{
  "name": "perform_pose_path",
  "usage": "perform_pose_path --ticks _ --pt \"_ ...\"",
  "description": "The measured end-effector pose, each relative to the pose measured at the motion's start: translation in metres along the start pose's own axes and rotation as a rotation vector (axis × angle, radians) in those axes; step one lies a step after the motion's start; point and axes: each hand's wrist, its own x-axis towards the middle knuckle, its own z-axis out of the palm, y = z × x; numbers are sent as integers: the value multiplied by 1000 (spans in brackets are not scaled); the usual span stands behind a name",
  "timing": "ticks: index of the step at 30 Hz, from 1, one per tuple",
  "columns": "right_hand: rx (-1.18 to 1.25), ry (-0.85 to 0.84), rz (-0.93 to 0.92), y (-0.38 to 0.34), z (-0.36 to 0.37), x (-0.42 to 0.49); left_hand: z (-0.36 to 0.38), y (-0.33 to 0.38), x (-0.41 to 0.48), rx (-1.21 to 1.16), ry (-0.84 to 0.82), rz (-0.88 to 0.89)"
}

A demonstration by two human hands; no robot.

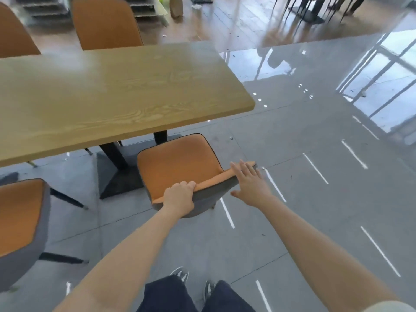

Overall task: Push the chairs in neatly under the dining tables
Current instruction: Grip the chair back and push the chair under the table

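Both your hands are on the orange chair (180, 163): your left hand (179, 197) grips the backrest's top edge, your right hand (248, 183) lies open and flat against it. Its seat sits mostly outside the wooden dining table (108, 95), angled, so square it, then push straight in.

Bright daylight from far right; window glare streaks the glossy floor (315, 131). The table (112, 91) shows a soft sheen. Far and left edges are blurred and bowed by the wide lens.
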Motion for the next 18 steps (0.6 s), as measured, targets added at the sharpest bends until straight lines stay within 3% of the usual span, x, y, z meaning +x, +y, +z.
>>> perform_pose_path --ticks 10,18 --pt "-118 -72 -230 22 2 41 7 -2 -12 -9 6 -105" --pt "-85 -197 -359 -24 22 17 5 -57 -58 -16 -54 -60"
